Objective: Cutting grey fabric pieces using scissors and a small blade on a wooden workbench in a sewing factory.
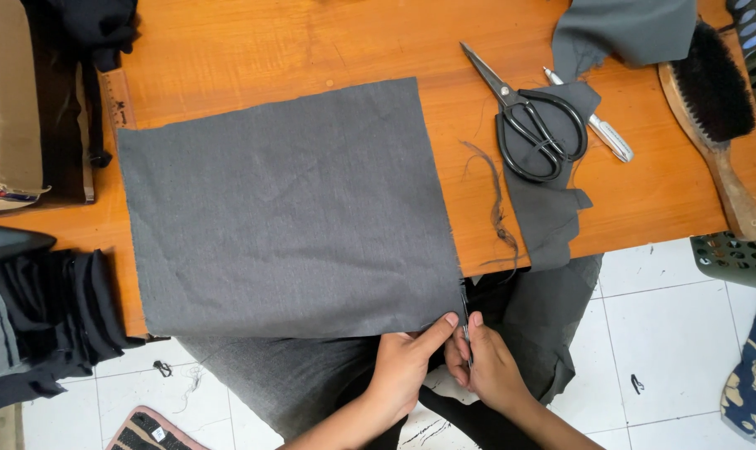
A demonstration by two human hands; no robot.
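A glossy orange-brown wooden table fills the upper two thirds of the frame, its near edge running across the middle; below it lies a white tiled floor littered with thread scraps. Spread flat across the table's centre is a large rectangular piece of dark grey woven cloth, its lower right corner hanging just over the edge. There, at lower centre, the left hand pinches that corner between thumb and forefinger, while the right hand, fingers curled narrow, grips a thin dark strip or tool rising to the cloth's edge; which it is I cannot tell. To the upper right lie black-handled steel scissors on a grey cloth offcut, a silver marker pen, and a wooden-handled black bristle brush. Dark folded garments are stacked at the left.
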